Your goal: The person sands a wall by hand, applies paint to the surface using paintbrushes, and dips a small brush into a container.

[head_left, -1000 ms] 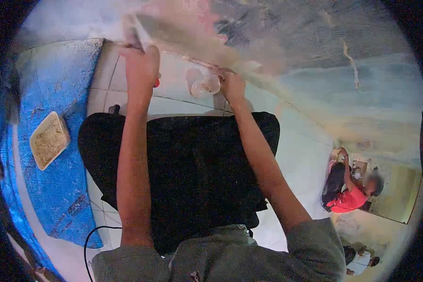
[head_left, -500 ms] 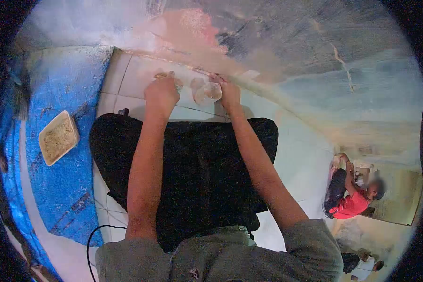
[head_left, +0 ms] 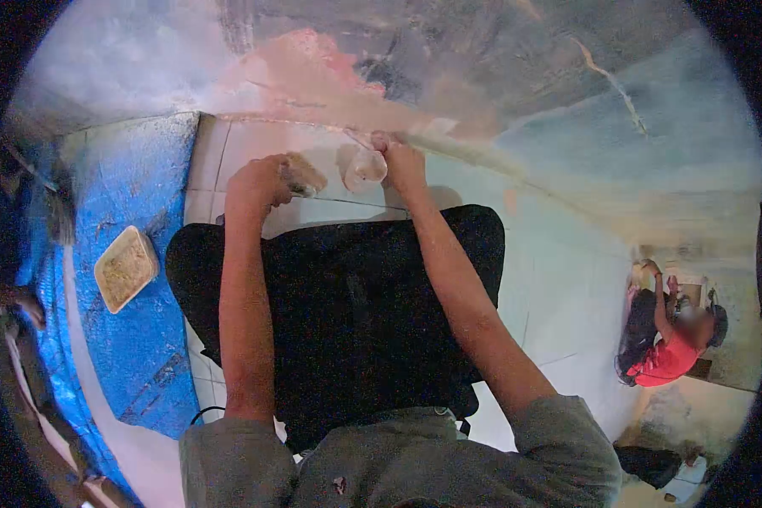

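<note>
My left hand is closed round a brownish, sponge-like piece, held low over the white floor tiles. At the foot of the wall, my right hand has its fingers closed. A clear plastic cup is against its left side and appears to be held there, tilted, its shadow showing on the tile. From the same fingertips a thin stick points left along the wall's lower edge; its tip is too blurred to make out.
A shallow cream tub with pale residue sits on a blue tarp at left. The painted wall rises ahead. My black-clad legs are folded beneath my arms. A person in red and another person are at right.
My left hand has drawn back to the left, turning the sponge-like piece toward the right. My right hand and the cup have shifted slightly left together. The view has tilted a little.
</note>
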Tool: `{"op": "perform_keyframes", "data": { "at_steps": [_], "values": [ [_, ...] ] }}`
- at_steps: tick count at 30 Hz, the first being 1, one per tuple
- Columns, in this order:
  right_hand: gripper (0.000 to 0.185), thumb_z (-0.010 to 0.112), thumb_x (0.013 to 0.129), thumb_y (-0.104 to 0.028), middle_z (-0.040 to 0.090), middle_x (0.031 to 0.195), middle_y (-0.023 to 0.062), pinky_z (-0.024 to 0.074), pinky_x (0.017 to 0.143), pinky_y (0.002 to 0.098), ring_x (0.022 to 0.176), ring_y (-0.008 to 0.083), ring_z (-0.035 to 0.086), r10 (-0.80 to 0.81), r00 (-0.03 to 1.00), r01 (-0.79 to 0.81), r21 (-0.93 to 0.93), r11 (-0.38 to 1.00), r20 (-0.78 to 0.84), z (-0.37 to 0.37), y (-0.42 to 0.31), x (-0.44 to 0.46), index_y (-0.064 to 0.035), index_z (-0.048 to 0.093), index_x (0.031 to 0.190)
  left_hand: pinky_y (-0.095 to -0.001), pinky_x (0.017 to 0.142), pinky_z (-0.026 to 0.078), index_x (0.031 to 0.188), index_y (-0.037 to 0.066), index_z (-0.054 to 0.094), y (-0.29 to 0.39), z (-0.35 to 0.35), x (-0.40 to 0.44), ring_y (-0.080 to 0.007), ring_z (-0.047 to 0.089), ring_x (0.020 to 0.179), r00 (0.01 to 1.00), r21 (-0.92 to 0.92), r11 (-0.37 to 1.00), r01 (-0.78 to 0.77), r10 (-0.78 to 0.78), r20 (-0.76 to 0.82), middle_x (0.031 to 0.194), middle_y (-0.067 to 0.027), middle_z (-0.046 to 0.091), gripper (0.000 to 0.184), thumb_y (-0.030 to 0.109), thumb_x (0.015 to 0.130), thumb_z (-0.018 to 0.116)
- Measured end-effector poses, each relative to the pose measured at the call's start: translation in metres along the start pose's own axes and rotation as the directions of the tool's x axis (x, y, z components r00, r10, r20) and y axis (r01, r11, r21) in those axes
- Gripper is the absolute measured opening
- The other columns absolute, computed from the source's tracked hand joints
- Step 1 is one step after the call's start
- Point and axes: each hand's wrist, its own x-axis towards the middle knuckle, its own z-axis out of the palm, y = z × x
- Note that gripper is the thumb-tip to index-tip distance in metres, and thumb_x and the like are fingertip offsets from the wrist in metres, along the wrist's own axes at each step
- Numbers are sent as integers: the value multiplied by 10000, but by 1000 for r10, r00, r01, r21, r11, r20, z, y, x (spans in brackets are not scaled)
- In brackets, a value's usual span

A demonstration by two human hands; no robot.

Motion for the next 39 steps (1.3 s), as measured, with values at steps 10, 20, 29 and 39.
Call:
{"op": "perform_keyframes", "data": {
  "at_steps": [10,20,29,39],
  "values": [
    [271,610,871,-300,681,861,119,518,655,403,738,281,664,80,963,47,454,890,-256,-40,7,-8,-119,682,1060,-425,854,510,1051,59,668,18,6,25,-364,653,913,946,299,935,-193,258,-197,980,-210,675,388,332,775,686],
    [267,604,936,-280,621,774,6,443,537,232,649,86,597,156,986,-85,977,196,54,-57,-21,-24,-35,665,1024,-274,619,541,1004,-55,632,70,16,74,-150,664,725,837,-734,458,-502,473,-277,806,-121,683,265,65,781,710],
    [142,611,908,-105,686,878,38,444,541,223,654,97,607,114,990,51,975,215,-77,-57,-34,-19,-28,628,1027,-287,653,537,893,-14,660,78,15,88,-156,663,725,824,-622,546,-561,435,-362,788,-96,686,220,88,732,770],
    [126,648,886,-128,678,859,29,444,549,231,661,86,584,55,994,74,950,302,-94,-53,-23,-18,-27,670,957,-330,638,530,884,-16,686,71,14,101,-183,685,688,792,-650,456,-609,397,-464,749,-137,699,257,139,694,765]
  ]
}}
